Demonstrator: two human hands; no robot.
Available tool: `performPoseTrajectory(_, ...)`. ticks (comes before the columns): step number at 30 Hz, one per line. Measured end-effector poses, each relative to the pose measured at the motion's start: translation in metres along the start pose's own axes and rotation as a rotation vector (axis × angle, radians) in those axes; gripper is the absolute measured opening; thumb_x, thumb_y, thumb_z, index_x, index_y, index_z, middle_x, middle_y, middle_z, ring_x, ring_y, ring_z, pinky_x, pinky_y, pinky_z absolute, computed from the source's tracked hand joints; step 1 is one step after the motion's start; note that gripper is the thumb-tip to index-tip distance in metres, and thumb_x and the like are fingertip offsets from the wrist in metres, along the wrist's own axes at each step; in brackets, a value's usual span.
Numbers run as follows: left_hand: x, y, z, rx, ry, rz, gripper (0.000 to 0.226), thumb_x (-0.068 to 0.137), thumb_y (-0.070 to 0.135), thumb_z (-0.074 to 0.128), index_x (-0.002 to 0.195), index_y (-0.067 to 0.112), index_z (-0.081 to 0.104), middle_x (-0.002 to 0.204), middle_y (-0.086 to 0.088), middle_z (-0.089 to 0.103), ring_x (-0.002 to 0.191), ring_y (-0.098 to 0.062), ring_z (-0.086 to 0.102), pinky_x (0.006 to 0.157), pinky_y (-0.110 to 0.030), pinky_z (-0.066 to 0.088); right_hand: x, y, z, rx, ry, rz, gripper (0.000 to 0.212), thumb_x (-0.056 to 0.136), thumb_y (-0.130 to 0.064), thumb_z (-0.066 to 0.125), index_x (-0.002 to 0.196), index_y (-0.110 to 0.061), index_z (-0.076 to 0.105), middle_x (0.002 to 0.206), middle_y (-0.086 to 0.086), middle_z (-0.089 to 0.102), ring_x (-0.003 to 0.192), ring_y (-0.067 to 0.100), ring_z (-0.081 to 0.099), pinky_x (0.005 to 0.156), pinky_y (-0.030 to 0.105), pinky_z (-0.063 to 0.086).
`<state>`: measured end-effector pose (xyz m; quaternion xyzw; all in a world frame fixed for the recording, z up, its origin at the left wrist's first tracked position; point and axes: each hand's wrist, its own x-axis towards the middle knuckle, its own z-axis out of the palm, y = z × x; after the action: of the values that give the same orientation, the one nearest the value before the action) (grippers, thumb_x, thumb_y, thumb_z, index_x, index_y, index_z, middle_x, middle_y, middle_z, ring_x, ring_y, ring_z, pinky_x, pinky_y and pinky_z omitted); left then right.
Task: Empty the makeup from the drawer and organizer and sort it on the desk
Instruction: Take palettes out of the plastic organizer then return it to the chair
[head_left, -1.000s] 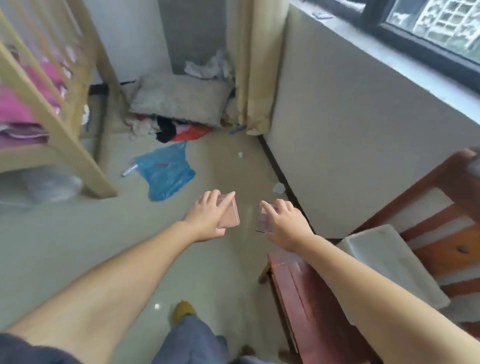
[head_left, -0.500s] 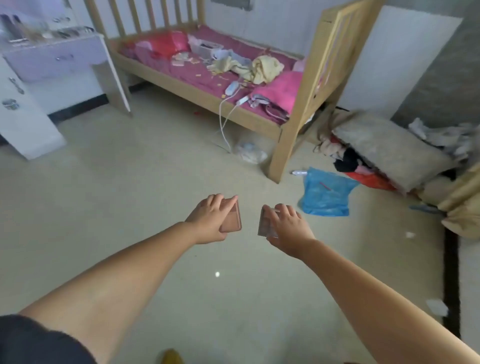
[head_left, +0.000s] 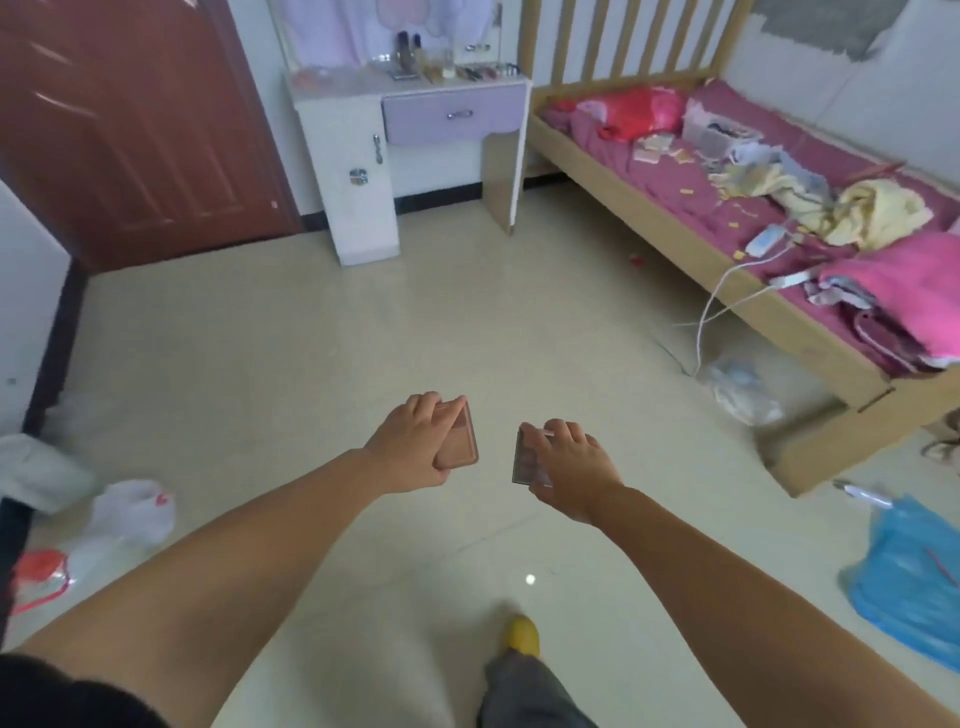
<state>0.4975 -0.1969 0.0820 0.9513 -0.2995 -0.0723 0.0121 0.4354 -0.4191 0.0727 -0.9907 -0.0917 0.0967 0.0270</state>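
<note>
My left hand (head_left: 415, 441) grips a flat pink makeup compact (head_left: 460, 441) by its edges, out in front of me above the floor. Just to its right, my right hand (head_left: 563, 462) holds a second flat palette (head_left: 522, 457) with a clear lid and dark pans. Across the room stands the white desk (head_left: 358, 98) with its shut lilac drawer (head_left: 452, 117). Several bottles and small makeup items (head_left: 447, 65) stand on the desk top. The organizer cannot be made out.
A dark red door (head_left: 130, 130) is left of the desk. A wooden bed (head_left: 753, 291) with pink bedding and clutter runs along the right. Plastic bags lie on the floor: white (head_left: 132, 512) at left, clear (head_left: 743, 387) by the bed, blue (head_left: 914, 577) at right.
The view has swung left from the window corner, past the bed, to face the desk and door. Both hands keep their palettes at the same spot ahead of me.
</note>
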Motion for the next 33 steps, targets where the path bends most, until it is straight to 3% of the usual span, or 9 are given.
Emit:
performPoseTrajectory(7,0.091,-0.099,-0.015,-0.006,0.037,-0.141,0.082,0.072,0.031,0.065,0.143,0.013,0.028,0.129,-0.013,0.042,0.118,-0.032,0.044,0.097,-0.033,0.039,0.175,0.008,-0.033,-0.044,0.012,-0.165,0.063,0.086,-0.038,0.057,0.139,-0.024,0.026,0.136,0.006,0.037,0.125,0.028,0.036,0.101,0.036,0.035)
performPoseTrajectory(21,0.293,-0.311,-0.057,-0.070,0.049,-0.369,0.086,0.080,0.040,0.059,0.148,0.015,0.014,0.137,-0.011,0.032,0.122,-0.028,0.036,0.104,-0.030,0.032,0.518,0.025,-0.105,-0.143,-0.004,-0.416,0.068,0.086,-0.040,0.056,0.144,-0.023,0.024,0.139,0.006,0.037,0.126,0.027,0.037,0.101,0.035,0.034)
performPoseTrajectory(33,0.500,-0.571,-0.125,-0.048,0.060,-0.317,0.085,0.081,0.042,0.058,0.149,0.015,0.013,0.137,-0.012,0.032,0.120,-0.028,0.036,0.101,-0.032,0.033,0.828,-0.005,-0.176,-0.094,0.040,-0.286,0.070,0.085,-0.043,0.055,0.144,-0.024,0.023,0.139,0.005,0.037,0.125,0.027,0.039,0.099,0.035,0.035)
